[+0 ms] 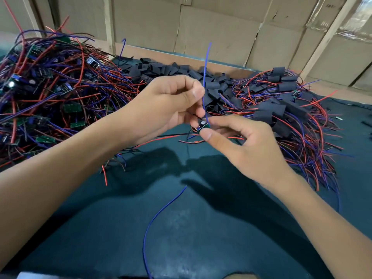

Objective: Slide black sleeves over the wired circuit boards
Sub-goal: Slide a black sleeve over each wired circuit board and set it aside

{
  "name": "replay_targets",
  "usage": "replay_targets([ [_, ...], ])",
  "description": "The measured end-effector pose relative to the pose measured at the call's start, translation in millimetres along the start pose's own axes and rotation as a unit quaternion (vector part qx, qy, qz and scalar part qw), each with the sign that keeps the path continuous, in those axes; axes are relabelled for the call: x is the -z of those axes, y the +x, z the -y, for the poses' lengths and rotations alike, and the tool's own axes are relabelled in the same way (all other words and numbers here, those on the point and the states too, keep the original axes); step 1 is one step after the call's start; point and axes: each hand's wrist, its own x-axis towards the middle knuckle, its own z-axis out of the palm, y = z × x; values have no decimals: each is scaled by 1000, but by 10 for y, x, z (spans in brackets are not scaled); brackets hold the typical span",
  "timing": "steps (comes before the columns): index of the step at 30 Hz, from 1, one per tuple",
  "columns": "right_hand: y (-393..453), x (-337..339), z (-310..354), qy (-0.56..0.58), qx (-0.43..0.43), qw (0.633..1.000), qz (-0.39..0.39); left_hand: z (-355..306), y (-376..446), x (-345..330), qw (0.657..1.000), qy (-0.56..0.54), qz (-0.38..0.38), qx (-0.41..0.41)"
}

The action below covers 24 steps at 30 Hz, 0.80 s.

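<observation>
At centre we see the right hand (247, 146) pinching a small circuit board (203, 125) between thumb and forefinger. The left hand (167, 105), at ten o'clock from it, pinches the board's blue wire (205, 77). Loose black sleeves (181, 72) lie heaped at twelve o'clock on the green table (201, 228).

My hands (201, 117) cover most of the small circuit board (203, 125), so I can't tell its layout. The wire pile (50, 93) runs off the left edge, its boards blurred. My forearms are cut by the bottom edge.
</observation>
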Motion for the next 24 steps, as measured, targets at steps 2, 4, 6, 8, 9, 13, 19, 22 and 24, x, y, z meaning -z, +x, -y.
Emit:
replay_targets([
  [2,5,-32,-5,43,-17,999,15,7,10,11,999,-43,11,4],
  [4,5,-37,-7,80,-26,996,25,13,19,38,998,-61,24,8],
  [6,0,-40,-6,107,-40,993,35,44,40,94,999,-46,13,12],
  [8,2,-37,-7,136,-54,989,26,116,56,221,984,175,-39,-23],
  [9,13,-27,0,156,-58,986,15,163,62,318,936,343,-55,-58],
  [13,78,33,50,267,-97,958,-18,312,64,634,764,643,20,49],
  [19,109,82,89,317,-133,938,-47,398,71,703,727,682,51,59],
  [22,122,132,105,370,-139,917,-55,413,122,728,728,678,45,95],
  [24,129,153,114,416,-149,896,-48,403,118,758,697,703,80,117],
])
